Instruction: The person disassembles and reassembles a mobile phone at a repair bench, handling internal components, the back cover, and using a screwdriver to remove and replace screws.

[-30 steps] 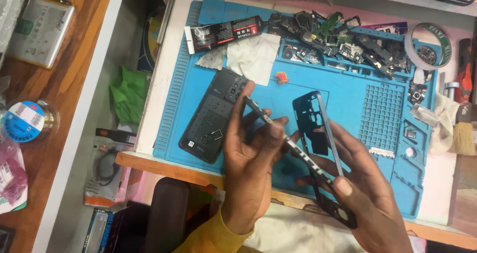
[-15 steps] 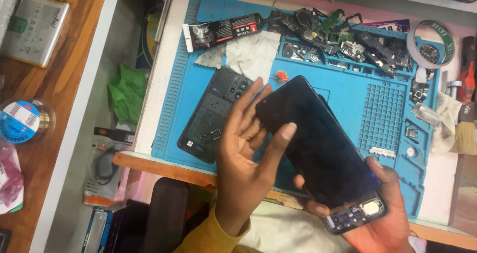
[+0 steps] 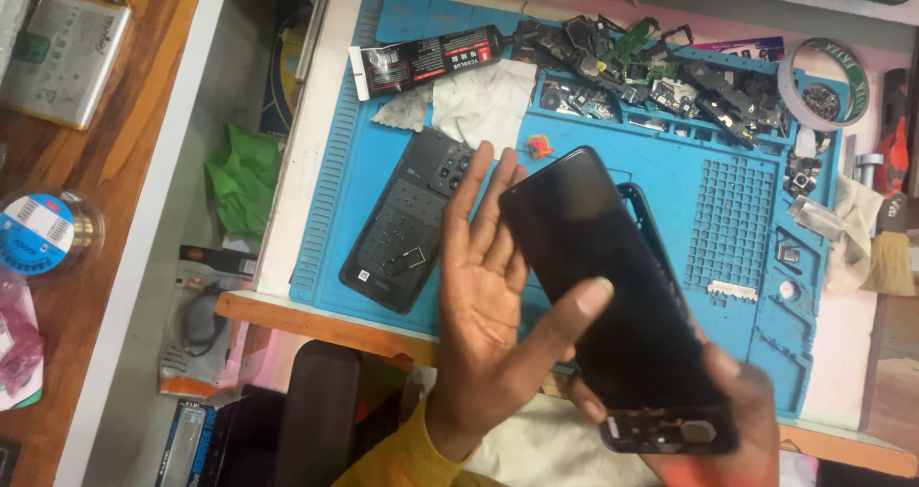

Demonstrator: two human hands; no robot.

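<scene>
Surface: a blue mat (image 3: 737, 214) lay on my white bench (image 3: 885, 343), with a wooden table (image 3: 96, 162) to the left.
Mat trays: loose phone parts (image 3: 651, 71) filled the top compartments; a glue tube (image 3: 426, 61) and cloth (image 3: 483, 99) lay beside them.
Back cover: (image 3: 407, 219) flat on the mat.
Left hand: (image 3: 493, 305) open, fingers spread, thumb resting on the screen (image 3: 608, 276).
Right hand: (image 3: 713, 430) gripped the screen's lower end, above the mat.
</scene>
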